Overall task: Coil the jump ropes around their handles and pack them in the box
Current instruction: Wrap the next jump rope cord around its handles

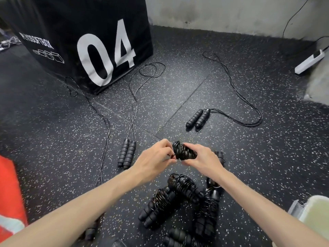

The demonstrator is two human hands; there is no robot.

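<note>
Speckled black rubber floor (231, 157) runs up to a stained grey wall (213, 13) at the far side. On the far left stands a big black padded cube (80, 41) marked "04" in white. A white power strip (309, 62) lies at the far right by the wall.

Both hands meet above the middle of the floor on a wound jump rope (184, 152). The left hand (154, 157) has its fingers curled and pinches the left end of the bundle, where the cord is coiled thick. The right hand (204, 158) grips the right side, fingers wrapped over the handles.

Two unwound ropes lie farther out: one pair of handles (126, 155) just left of the hands, its cord (135, 97) trailing toward the cube, and another pair (197, 119) to the far right with a looping cord (249, 104). A third loose cord (105, 125) snakes along the left.

Near the person, between the forearms, a pile of coiled ropes (178, 198) rests on the floor. A pale plastic container (315, 211) sits at the near right edge, and something red (10, 193) at the near left.
</note>
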